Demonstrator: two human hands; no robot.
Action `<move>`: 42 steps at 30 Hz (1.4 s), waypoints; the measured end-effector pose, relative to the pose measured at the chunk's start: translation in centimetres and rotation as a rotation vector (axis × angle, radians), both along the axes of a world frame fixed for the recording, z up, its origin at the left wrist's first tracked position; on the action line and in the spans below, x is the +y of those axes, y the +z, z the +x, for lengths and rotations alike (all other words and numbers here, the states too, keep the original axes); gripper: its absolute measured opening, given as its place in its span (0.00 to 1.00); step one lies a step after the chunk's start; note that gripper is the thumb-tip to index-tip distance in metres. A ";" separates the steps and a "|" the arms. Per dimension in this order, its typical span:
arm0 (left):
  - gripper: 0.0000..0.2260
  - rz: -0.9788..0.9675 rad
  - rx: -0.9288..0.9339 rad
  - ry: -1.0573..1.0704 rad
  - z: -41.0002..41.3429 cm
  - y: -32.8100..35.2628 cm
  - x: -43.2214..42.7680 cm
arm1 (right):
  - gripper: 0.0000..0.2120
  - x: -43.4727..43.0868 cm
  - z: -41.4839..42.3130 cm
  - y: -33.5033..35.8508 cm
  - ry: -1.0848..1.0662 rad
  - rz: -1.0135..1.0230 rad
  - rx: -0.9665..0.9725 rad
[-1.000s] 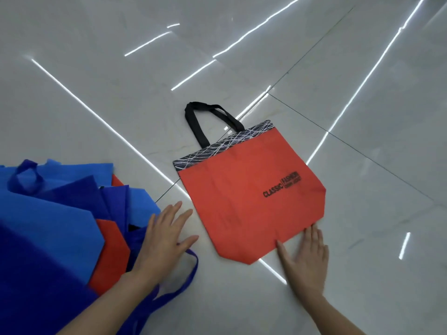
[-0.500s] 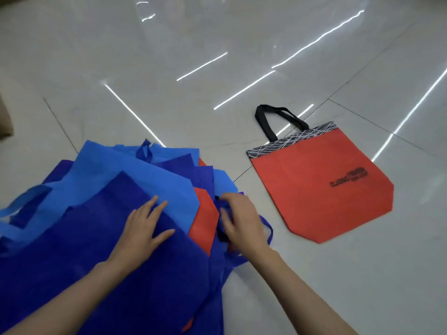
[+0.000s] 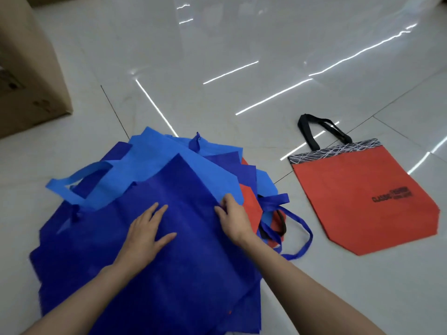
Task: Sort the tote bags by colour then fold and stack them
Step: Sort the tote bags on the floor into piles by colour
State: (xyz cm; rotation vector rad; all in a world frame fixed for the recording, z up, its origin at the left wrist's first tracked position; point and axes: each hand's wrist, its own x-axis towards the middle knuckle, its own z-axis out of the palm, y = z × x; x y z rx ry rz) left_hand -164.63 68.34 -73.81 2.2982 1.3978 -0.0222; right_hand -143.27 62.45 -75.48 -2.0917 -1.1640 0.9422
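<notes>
A heap of tote bags lies on the floor in front of me. On top is a dark blue bag (image 3: 174, 274); light blue bags (image 3: 169, 163) and a red bag (image 3: 251, 201) show beneath it. My left hand (image 3: 147, 230) rests flat on the dark blue bag with fingers spread. At that bag's right edge my right hand (image 3: 233, 218) pinches the fabric with curled fingers. A separate red bag (image 3: 362, 204) with a black patterned band and black handles lies flat to the right, apart from the heap.
A cardboard box (image 3: 26, 68) stands at the far left. Blue handle loops (image 3: 300, 235) trail from the heap toward the red bag. Glossy white floor tiles (image 3: 242, 68) stretch beyond.
My view has swung left from the lone red bag to the heap. My left hand stays flat on the dark blue bag; my right hand moved from the handles to that bag's right edge.
</notes>
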 end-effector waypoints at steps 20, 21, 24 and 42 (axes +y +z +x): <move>0.44 -0.085 0.160 -0.306 20.5 -2.1 -5.8 | 0.27 -20.6 17.5 0.4 -0.463 -0.243 -0.624; 0.47 -0.105 0.182 -0.355 20.6 -2.6 -6.5 | 0.33 -19.9 16.1 0.0 -0.216 -0.346 -0.575; 0.54 -0.128 0.197 -0.450 21.4 -3.6 -7.6 | 0.46 -20.4 14.7 -2.3 0.029 -0.563 -0.348; 0.37 0.063 0.229 -0.857 37.3 -7.1 -15.5 | 0.31 -31.6 19.9 -6.7 -0.404 -0.631 -0.397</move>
